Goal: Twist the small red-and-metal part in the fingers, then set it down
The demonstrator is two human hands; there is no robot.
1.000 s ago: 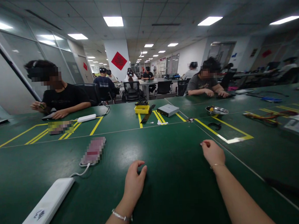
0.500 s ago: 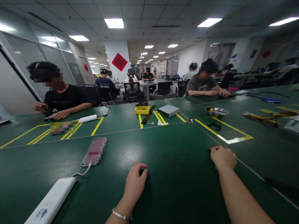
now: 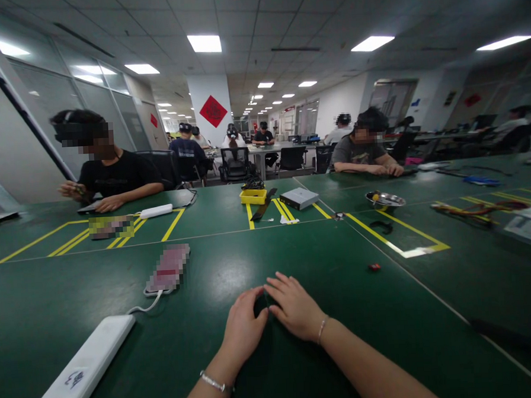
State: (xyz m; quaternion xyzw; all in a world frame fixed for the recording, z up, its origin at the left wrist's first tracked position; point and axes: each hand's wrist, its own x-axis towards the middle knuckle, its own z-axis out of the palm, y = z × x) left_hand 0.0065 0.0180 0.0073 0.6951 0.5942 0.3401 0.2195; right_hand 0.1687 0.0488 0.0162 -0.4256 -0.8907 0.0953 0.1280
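My left hand (image 3: 242,329) rests on the green table (image 3: 327,362) near the front middle. Its fingers are curled under, and whatever may be inside them is hidden. My right hand (image 3: 294,306) lies just right of it with fingers stretched out, its fingertips meeting the left hand's forefinger and thumb. I see nothing in the right hand. A small red piece (image 3: 375,267) lies alone on the table further right, beside a thin white line. Both wrists wear thin bracelets.
A white power strip (image 3: 74,375) lies at the front left, with a cable running to a blurred phone-sized item (image 3: 167,268). Further off are a yellow tray (image 3: 252,195), a grey box (image 3: 299,198) and a metal bowl (image 3: 385,198). Other people sit across the table.
My right hand has swung left from beside the white line to meet my left hand, and the small red piece now lies where it was. The left hand has barely moved.
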